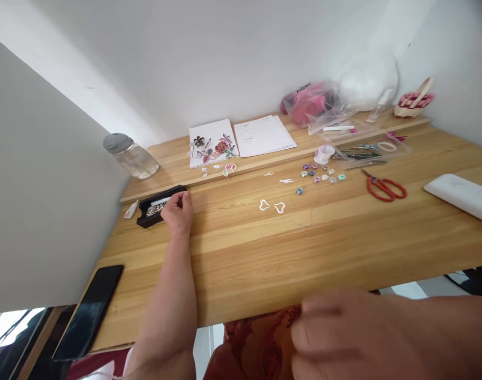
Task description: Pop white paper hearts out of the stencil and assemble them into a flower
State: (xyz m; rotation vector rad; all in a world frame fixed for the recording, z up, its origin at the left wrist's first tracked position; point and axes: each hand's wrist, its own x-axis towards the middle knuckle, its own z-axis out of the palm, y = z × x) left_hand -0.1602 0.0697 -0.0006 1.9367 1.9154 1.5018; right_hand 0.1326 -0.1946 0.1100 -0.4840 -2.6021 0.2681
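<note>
My left hand is at the right end of a small black tray, its fingers curled together in a pinch. Whatever lies between the fingertips, if anything, is too small to make out. The tray holds several small beads and a white stick-like piece. My right hand is close to the camera at the lower right, in front of the table edge, and is blurred. Two white heart-like cut-outs, a left one and a right one, lie on the wooden table.
Red-handled scissors, several small bobbins and a clear tool tray are at the right. Paper sheets lie at the back. A bottle and a phone stand and lie at left; a white case lies far right.
</note>
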